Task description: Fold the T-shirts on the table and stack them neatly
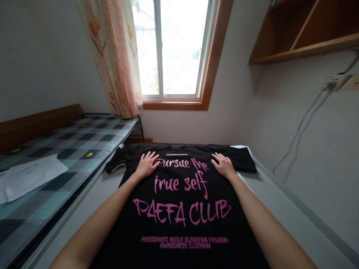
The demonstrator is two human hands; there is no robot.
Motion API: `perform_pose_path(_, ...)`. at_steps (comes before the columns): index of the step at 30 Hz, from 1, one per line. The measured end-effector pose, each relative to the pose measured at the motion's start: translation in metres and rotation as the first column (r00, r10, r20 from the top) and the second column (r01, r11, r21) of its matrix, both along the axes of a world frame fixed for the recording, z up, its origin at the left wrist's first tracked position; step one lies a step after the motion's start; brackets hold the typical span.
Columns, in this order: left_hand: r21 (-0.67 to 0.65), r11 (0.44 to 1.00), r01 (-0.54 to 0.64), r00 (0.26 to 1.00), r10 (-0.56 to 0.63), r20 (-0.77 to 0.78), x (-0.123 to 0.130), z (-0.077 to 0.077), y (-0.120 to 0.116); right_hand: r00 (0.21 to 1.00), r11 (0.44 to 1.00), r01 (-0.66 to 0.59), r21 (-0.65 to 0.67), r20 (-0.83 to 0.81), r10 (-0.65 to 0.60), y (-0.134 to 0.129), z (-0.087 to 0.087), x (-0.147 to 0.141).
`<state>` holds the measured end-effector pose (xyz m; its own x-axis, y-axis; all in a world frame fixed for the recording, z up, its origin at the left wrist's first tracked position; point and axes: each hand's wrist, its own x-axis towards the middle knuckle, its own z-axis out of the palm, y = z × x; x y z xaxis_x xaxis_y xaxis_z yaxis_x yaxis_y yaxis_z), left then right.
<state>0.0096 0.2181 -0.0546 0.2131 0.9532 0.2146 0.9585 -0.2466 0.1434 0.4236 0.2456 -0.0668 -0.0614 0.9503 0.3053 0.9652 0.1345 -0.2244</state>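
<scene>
A black T-shirt [179,192] with pink lettering lies spread out, its collar end toward the window and its hem running out of view at the bottom. My left hand [147,164] rests flat on the upper left of the shirt, fingers apart, by the start of the lettering. On the upper right, my right hand [223,165] lies flat with spread fingers, just beside the printed words. Neither hand grasps the cloth. The left sleeve [116,158] is somewhat bent at its end; the right sleeve [244,158] extends over the table edge area.
Beneath the shirt is a white table [269,194] against the right wall. To the left stands a bed with a checked mattress [64,149] and white papers [33,175] on it. A curtain [117,56] hangs beside the window [179,48]. A wooden shelf [303,48] and a cable [294,140] are at right.
</scene>
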Motion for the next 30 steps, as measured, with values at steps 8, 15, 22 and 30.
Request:
perform_pose_path(8, 0.007, 1.000, 0.002, 1.000, -0.002, 0.001, 0.000, 0.000, 0.000, 0.983, 0.970, -0.181, 0.163, -0.006, 0.185, -0.006, 0.008, -0.004)
perform_pose_path(15, 0.013, 1.000, -0.011, 1.000, 0.011, -0.003, 0.004, 0.004, -0.006, 0.989, 0.990, -0.139, -0.010, 0.040, 0.140, -0.005, 0.004, -0.008)
perform_pose_path(22, 0.177, 0.982, -0.062, 0.996, 0.073, -0.055, 0.014, 0.011, -0.022, 0.992, 0.992, -0.125, -0.018, 0.018, 0.125, -0.005, 0.005, -0.007)
perform_pose_path(30, 0.042, 0.989, -0.139, 0.980, 0.143, -0.138, 0.036, 0.011, -0.064, 0.992, 0.993, -0.109, -0.050, 0.062, 0.112, -0.007, 0.007, -0.010)
